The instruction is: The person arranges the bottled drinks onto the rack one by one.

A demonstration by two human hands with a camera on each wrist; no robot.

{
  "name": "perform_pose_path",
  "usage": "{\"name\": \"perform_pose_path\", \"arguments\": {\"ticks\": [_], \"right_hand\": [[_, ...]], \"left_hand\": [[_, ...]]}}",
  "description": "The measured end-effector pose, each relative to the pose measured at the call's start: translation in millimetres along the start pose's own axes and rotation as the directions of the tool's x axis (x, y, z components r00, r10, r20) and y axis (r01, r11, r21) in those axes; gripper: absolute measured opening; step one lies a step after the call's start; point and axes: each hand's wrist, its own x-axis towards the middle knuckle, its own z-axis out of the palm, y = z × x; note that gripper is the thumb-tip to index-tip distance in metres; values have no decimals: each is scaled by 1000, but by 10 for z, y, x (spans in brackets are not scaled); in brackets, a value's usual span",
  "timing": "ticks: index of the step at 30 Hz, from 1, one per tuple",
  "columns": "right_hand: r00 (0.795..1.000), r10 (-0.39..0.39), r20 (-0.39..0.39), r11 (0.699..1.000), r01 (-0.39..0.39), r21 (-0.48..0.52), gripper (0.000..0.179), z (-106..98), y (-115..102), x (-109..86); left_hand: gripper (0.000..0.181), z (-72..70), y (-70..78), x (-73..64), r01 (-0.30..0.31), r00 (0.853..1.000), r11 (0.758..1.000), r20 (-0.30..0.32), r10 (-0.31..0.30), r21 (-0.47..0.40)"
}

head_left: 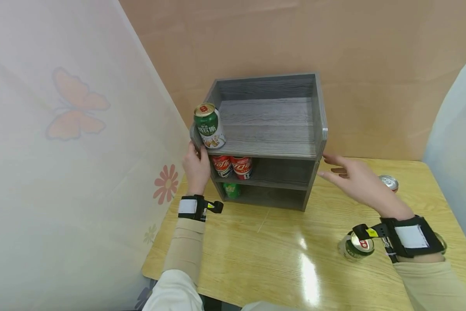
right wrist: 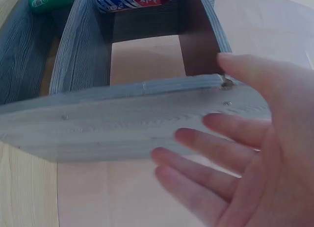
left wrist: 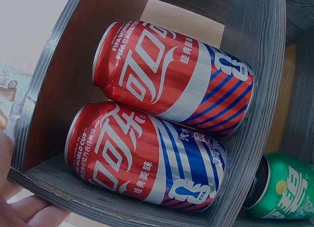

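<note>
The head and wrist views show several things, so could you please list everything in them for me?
shelf: 1, grey, on the table
upper can: 1, green and white, top tier, front left
red cans: 2, red, blue, white, middle tier, left
green container: 1, green, bottom tier, left
loose can: 1, green, pale lid, table, partly hidden
silver-topped can: 1, mostly hidden, beyond right hand
table: 1, light wood, below
backdrop: 1, brown, behind
printed walls: 2, pale, both sides
wrist straps: 2, black, wrists
left hand: 1, bare, shelf's left side
right hand: 1, bare, shelf's right side
</note>
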Motion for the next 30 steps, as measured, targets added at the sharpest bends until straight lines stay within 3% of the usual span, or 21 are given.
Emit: {"name": "perform_pose_path", "arguments": {"ticks": [6, 10, 15, 19, 23, 30], "right_hand": [[983, 26, 181, 997, -11, -82, 80, 31, 232, -261], [953, 35, 300, 996, -7, -94, 93, 136, 456, -424], [906, 100, 411, 993, -66, -95, 93, 256, 748, -573], [878, 170, 448, 985, -146, -88, 90, 331, 956, -701], [866, 210, 454, 978, -191, -88, 91, 396, 1114, -819], [876, 210, 434, 977, -208, -54, 91, 533, 1260, -944]], "left_hand": [[21, 3, -21, -23, 22, 1000, 1000, -1, -22, -5], [20, 24, -21, -27, 12, 1000, 1000, -11, -12, -10], [21, 43, -7, -27, 4, 1000, 1000, -15, -4, -9], [21, 55, 7, -32, 2, 1000, 1000, -11, -2, -6], [21, 61, 16, -30, -8, 1000, 1000, -9, 8, -10], [20, 70, -8, -19, -14, 1000, 1000, -9, 14, -6]]}}
